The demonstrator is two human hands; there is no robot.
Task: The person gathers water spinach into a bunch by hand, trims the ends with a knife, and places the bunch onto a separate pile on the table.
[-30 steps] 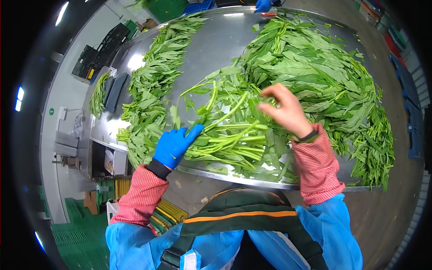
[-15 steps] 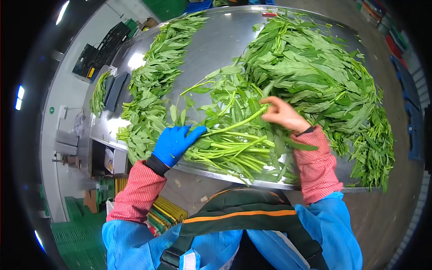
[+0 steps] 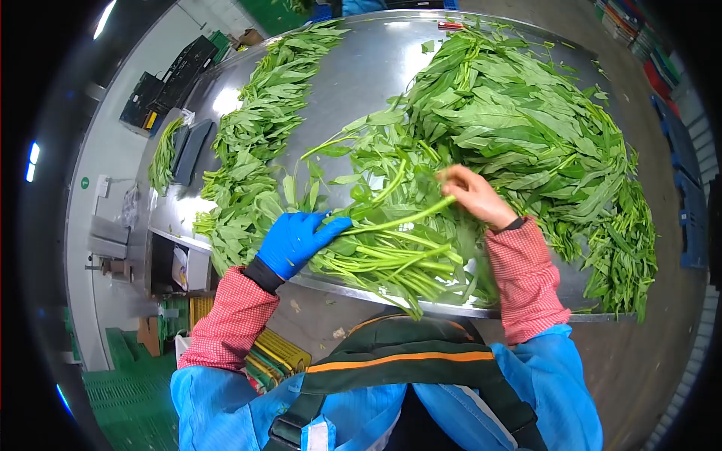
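My left hand [image 3: 295, 242], in a blue glove, is closed around a bunch of water spinach [image 3: 402, 263] near the table's front edge. The bunch's pale green stems point right, and its leaves lie partly under the glove. One thicker stem [image 3: 406, 219] slants up from the glove to my bare right hand [image 3: 475, 197]. The right fingers are pinched at that stem's end, slightly blurred; their exact contact is partly hidden. Loose leafy stems [image 3: 391, 180] lie just beyond both hands.
A large water spinach heap [image 3: 519, 120] covers the right of the metal table [image 3: 353, 75]. A long row of bunches [image 3: 263, 113] runs along the left. Black crates [image 3: 177, 79] stand at far left, with yellow crates [image 3: 282, 349] below the table. A red-handled item [image 3: 450, 25] lies at the back.
My right hand has shifted slightly down and right along the thick stem. The left hand keeps its hold almost in place. Something blue has appeared at the table's far edge.
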